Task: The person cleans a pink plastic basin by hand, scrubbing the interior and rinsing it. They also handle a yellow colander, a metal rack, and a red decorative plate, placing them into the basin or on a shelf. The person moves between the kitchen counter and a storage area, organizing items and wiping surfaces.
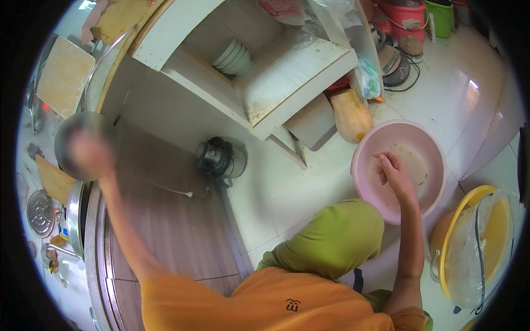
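My left hand (87, 149) is stretched out to the far left at the worktop edge; a blurred patch covers it, so its fingers and anything in them cannot be made out. Over a pink plastic basin (439, 165) on the floor hangs my right hand (389, 165), fingers loosely bent, with nothing visible in it. Small dark bits lie on the basin's bottom. A butternut squash (352, 116) rests just beyond the basin's upper left rim. Below my left hand stand a wooden board (54, 180) and a round metal pan (75, 219).
A white shelf unit (304, 93) with stacked bowls (234, 58) stands ahead. A dark-topped appliance (219, 159) sits on the floor. At right is a yellow bucket (449, 248) with clear plastic; red (401, 20) and green (439, 18) buckets and a scale (396, 74) are farther off.
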The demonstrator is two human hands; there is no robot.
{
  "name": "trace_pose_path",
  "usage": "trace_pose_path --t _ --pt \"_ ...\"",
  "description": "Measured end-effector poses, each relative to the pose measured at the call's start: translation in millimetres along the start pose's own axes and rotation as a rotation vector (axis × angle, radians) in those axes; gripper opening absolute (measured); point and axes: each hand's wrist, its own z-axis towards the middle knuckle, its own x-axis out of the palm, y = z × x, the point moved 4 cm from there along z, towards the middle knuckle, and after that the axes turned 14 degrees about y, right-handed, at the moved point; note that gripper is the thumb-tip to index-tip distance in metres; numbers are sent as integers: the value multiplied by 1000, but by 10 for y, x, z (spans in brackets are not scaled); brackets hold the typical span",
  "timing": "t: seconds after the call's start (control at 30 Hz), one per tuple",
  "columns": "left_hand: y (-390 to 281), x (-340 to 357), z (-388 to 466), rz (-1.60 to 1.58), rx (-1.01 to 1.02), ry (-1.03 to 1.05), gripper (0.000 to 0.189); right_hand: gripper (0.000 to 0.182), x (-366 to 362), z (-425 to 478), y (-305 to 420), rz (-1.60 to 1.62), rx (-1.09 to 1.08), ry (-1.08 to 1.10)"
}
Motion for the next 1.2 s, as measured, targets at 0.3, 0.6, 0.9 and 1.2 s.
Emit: trace_pose_path --t 0.3,0.6,0.9,1.2 --pt "-3421 298 -770 -1027 331 623 56 22 10 -56 63 -18 7 -73" --pt "-4171 700 -756 -1188 235 1090 65 22 -323 -329 -279 -47 112 -227" --pt "-5873 2569 443 -1150 64 1104 56 19 -65 -189 -426 -7 177 -175" --pt "-6925 3312 913 -1011 578 1171 45 16 -249 -595 -687 126 229 -519"
